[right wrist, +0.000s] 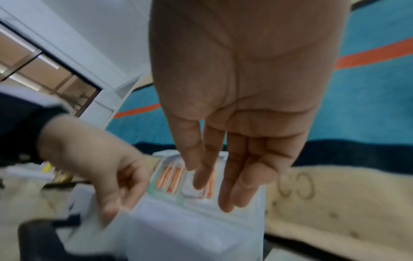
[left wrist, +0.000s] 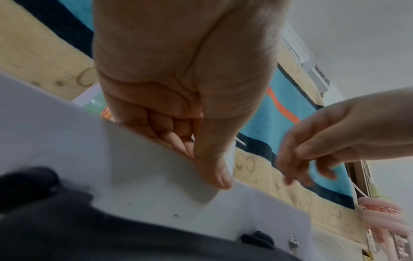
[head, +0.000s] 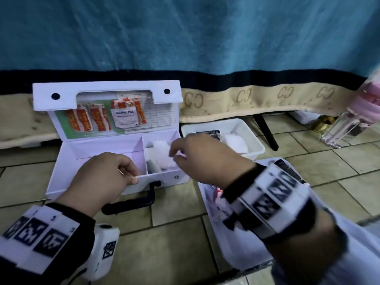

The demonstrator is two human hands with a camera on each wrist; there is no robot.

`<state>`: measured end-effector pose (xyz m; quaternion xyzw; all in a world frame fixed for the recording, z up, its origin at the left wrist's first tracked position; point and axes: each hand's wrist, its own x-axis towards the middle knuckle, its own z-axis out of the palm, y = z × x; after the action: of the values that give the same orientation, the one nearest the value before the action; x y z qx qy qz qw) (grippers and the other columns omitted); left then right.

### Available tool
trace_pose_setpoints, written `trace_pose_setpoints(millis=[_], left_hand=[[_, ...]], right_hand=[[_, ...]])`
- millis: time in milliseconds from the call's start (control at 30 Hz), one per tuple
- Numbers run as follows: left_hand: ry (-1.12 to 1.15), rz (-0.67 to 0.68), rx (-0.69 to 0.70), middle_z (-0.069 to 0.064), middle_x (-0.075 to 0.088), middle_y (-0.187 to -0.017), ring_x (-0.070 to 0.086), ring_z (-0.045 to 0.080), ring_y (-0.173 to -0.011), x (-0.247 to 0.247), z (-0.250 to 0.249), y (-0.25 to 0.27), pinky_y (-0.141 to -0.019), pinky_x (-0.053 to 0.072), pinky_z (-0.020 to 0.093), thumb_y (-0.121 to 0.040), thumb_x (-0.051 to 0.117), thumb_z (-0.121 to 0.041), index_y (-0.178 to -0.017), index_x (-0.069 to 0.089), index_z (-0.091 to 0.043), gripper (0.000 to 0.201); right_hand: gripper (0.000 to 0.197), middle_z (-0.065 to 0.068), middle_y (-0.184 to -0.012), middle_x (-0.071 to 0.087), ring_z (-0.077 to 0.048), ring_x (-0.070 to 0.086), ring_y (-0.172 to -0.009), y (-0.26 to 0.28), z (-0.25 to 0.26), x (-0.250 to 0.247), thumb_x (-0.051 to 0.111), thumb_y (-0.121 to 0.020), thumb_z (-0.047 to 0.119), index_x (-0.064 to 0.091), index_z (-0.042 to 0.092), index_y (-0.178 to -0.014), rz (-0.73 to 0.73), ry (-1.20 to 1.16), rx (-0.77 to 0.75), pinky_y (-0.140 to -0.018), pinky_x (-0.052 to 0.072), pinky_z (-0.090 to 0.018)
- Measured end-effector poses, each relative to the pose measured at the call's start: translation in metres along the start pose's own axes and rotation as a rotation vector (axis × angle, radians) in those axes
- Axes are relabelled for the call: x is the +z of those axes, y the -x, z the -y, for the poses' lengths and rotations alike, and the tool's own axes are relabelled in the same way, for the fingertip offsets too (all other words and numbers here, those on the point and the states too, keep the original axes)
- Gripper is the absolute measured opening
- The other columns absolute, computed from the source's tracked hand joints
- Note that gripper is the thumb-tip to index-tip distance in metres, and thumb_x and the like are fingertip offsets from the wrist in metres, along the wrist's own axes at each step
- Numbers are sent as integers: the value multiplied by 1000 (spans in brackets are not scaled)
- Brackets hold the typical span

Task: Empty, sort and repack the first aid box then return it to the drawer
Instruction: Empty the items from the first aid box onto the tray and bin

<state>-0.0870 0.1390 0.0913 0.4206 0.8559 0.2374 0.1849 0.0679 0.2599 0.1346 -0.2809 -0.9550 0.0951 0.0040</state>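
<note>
The first aid box is sitting open on the tiled floor, toward the left of the scene, with its lid standing upright at the far side against the blanket that is hanging down behind it. Orange-and-white packets and an alcohol pad sachet are showing inside the lid. The left hand is holding the near wall of the box, its grip pinching the rim with the thumb on the outside and the fingers curled over on the inside. A black handle is lying at the front of the box, just below that hand. A divider is splitting the box in two; the left compartment is looking bare, while white gauze is lying in the right one. The right hand is hovering over that right compartment, its grip spread loosely with fingers pointing down and holding nothing. Farther right, a white tray is resting on the floor with white material in it, and a flatter white tray is lying near the right wrist.
</note>
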Motion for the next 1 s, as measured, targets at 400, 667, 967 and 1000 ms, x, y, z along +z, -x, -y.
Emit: trace_pose_setpoints(millis=[400,667,967,1000], left_hand=[[-27,-21,-5,-11,64,-70,57,6,-70,2,0,0,-55,36,20,-70,79,-18,-59,64,-31,23],[-36,-17,4,-12,65,-70,57,5,-70,2,1,-1,-56,37,22,-69,80,-19,-60,66,-30,19],[-52,-15,7,-12,66,-69,59,9,-71,2,1,-1,-59,39,25,-68,81,-20,-61,68,-31,18],[-56,-12,8,-12,66,-69,58,9,-71,1,1,-1,-60,40,25,-67,81,-20,-60,68,-32,19]], right_hand=[[60,-18,-147,32,-36,-2,-141,-44,12,34,29,-92,60,59,11,-110,462,186,274,-110,12,-58],[43,-1,-119,62,-14,55,-106,27,-16,-50,51,-87,51,73,15,-95,90,-233,67,-96,34,-23],[65,51,-111,42,6,60,-93,136,-115,-52,31,-46,98,63,60,-88,100,-125,376,-79,39,-14],[67,41,-120,46,5,57,-96,139,-121,-42,38,-52,93,64,53,-99,142,-98,402,-82,36,-14]])
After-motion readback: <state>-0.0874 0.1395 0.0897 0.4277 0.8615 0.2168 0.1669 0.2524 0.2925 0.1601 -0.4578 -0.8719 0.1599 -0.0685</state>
